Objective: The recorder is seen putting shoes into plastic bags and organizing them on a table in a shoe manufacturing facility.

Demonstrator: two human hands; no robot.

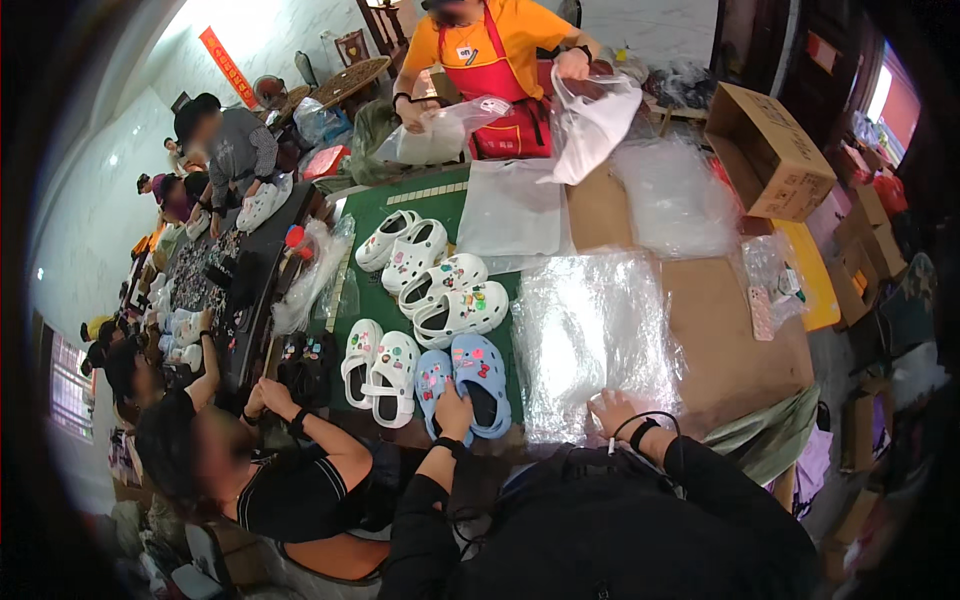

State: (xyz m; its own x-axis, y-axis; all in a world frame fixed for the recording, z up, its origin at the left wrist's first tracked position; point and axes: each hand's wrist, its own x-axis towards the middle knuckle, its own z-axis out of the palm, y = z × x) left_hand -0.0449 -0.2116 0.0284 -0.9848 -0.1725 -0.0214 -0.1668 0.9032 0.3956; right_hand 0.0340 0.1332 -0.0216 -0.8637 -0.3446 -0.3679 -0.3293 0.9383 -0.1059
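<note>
My left hand (455, 412) grips the heel end of a light-blue clog pair (478, 378) decorated with small charms, lying on the green mat (380, 215). My right hand (612, 410) rests flat, fingers spread, on the near edge of a stack of clear plastic bags (590, 340) on the brown table. Beside the blue pair to the left lies a white clog pair (380, 372), and further back more white clogs (455, 310) with charms lie in a row.
A person in an orange shirt and red apron (495, 60) across the table holds clear bags. A person in black (290, 470) sits at my left. An open cardboard box (765, 150) stands at the right; more bag stacks (675, 195) lie behind.
</note>
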